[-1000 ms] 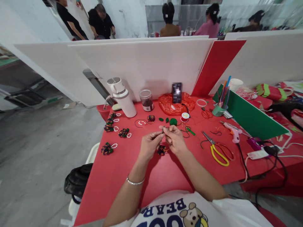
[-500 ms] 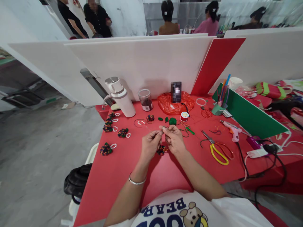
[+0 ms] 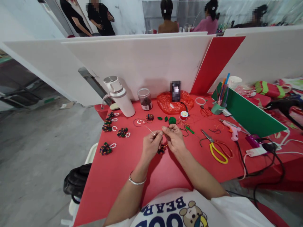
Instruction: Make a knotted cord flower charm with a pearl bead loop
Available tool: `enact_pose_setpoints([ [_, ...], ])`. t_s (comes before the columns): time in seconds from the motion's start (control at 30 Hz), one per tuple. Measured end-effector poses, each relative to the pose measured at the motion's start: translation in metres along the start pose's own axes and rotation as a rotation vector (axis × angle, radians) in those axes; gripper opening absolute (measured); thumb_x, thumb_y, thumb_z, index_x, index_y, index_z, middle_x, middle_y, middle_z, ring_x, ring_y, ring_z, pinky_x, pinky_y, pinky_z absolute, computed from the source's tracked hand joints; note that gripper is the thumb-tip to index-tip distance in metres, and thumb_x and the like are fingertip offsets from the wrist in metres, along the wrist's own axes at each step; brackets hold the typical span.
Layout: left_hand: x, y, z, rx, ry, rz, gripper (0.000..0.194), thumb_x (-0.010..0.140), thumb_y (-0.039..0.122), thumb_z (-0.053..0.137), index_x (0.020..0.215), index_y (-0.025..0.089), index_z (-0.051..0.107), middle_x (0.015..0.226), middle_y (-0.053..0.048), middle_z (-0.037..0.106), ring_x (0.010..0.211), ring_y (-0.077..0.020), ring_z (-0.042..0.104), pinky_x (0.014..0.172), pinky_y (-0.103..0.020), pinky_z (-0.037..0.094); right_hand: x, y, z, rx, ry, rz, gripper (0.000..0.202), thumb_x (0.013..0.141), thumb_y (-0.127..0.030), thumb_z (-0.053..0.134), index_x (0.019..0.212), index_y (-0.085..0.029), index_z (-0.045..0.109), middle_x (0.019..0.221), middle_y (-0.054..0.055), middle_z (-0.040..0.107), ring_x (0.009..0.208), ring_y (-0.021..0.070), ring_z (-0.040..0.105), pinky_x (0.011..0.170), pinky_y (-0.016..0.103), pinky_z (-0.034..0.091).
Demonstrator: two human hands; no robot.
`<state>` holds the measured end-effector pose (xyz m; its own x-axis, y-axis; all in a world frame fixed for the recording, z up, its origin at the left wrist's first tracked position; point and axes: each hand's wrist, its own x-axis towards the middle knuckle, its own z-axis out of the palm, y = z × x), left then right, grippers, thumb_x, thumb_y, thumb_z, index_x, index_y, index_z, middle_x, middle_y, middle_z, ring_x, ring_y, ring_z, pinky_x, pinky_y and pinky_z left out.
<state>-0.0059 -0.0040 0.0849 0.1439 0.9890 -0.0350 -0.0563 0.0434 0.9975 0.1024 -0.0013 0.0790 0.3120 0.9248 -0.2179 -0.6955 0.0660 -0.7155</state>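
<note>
My left hand (image 3: 151,144) is closed in a pinch on a thin, light needle (image 3: 149,129), whose free end points up and to the left. Just beside it, my right hand (image 3: 174,139) has thumb and fingertips pressed together; whatever lies between them is too small to make out. Below the fingers a dark multicoloured yarn piece (image 3: 161,149) lies on the red table (image 3: 165,176), partly covered by my hands. Beyond them are a green yarn ball (image 3: 172,120), small green leaves (image 3: 160,118), a multicoloured yarn ball (image 3: 150,117) and a curve of white beads (image 3: 140,122).
Several yarn pieces with bead loops (image 3: 106,148) line the left side. A white flask (image 3: 121,99), a jar (image 3: 145,100) and a red plastic bag (image 3: 163,104) stand behind. Rightward are yellow-handled scissors (image 3: 217,153), a green-handled hook (image 3: 189,129) and a glue gun (image 3: 233,129) with cables.
My hands have drawn slightly apart at the fingertips, and more of the needle shows above my left hand. In the background a standing person's arms have shifted.
</note>
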Motion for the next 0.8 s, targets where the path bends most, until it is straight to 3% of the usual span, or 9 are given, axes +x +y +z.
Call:
enact_pose_setpoints([
  [0.27, -0.0019, -0.002, -0.0017, 0.027, -0.054, 0.0, 0.036, 0.083, 0.046, 0.07, 0.063, 0.017, 0.064, 0.047, 0.004, 0.049, 0.039, -0.0061, 0.039, 0.041, -0.02, 0.029, -0.0006, 0.0004, -0.0003, 0.019, -0.036, 0.002, 0.051, 0.048, -0.021, 0.094, 0.074, -0.023, 0.051, 0.064, -0.008, 0.06, 0.058, 0.0086, 0.059, 0.062, 0.023, 0.055],
  [0.6, -0.0037, -0.0076, -0.0072, 0.009, 0.033, -0.007, 0.033, 0.081, 0.046, 0.073, 0.092, 0.015, 0.076, 0.048, 0.004, 0.056, 0.035, -0.0064, 0.042, 0.038, -0.02, 0.032, -0.0021, 0.0048, 0.0018, 0.036, -0.058, 0.031, 0.049, 0.048, -0.019, 0.096, 0.073, -0.023, 0.053, 0.065, -0.008, 0.06, 0.06, 0.0076, 0.059, 0.06, 0.02, 0.054],
  [0.8, -0.0038, -0.0039, -0.0041, -0.023, 0.027, -0.015, 0.033, 0.079, 0.047, 0.074, 0.079, 0.015, 0.07, 0.047, 0.005, 0.055, 0.033, -0.0056, 0.043, 0.036, -0.018, 0.032, -0.0027, 0.0088, 0.0022, 0.086, -0.02, 0.028, 0.051, 0.047, -0.021, 0.097, 0.071, -0.022, 0.052, 0.063, -0.009, 0.063, 0.06, 0.0077, 0.06, 0.059, 0.019, 0.053],
])
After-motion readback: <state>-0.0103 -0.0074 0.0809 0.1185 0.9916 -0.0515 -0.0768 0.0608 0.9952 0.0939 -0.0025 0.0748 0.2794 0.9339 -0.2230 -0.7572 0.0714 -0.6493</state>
